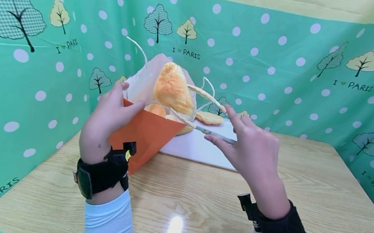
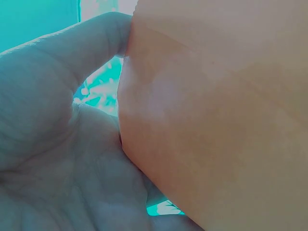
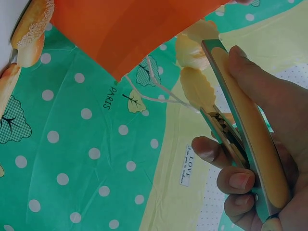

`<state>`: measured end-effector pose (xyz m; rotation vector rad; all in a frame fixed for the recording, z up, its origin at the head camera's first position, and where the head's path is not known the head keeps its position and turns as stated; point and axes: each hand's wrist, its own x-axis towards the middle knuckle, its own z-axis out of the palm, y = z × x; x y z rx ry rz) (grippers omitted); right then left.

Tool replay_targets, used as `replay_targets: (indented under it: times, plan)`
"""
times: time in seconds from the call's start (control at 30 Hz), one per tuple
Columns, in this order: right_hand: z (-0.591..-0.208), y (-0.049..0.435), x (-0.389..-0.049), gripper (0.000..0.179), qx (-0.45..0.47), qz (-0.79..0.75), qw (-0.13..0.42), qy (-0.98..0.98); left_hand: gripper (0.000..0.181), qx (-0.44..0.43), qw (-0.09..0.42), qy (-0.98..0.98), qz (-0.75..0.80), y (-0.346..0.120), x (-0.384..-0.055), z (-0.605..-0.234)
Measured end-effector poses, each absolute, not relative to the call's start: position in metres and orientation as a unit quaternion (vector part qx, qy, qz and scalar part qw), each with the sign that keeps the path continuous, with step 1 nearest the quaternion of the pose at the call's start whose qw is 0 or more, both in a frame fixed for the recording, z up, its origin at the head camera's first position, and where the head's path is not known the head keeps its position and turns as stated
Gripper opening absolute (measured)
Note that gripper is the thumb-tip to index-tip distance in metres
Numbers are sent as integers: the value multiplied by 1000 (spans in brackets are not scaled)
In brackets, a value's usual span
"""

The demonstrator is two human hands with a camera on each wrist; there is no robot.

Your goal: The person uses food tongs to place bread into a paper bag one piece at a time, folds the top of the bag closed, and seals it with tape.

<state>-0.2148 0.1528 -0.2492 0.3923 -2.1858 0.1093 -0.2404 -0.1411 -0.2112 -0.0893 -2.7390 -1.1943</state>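
Observation:
An orange paper bag with a pale inside and white cord handles stands tilted, its mouth showing. My left hand holds the bag's left rim, also close up in the left wrist view, where part of the fingers is hidden behind the paper. With my right hand I grip a pair of tongs with pale scalloped tips. Between those tips a golden bread piece is held at the bag's mouth. A round bun shows inside the bag, below that bread.
Behind the bag lies a white tray with a flat bread piece on it. More breads, one seeded, appear in the right wrist view. A wooden table carries everything; a green printed cloth hangs behind and at the sides.

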Motion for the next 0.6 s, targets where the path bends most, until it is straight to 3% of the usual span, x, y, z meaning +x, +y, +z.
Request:
replay_targets:
  times: [0.6]
  plan:
    - [-249, 152, -215, 77, 152, 42, 434, -887, 78, -40, 79, -918, -387, -142, -244, -213]
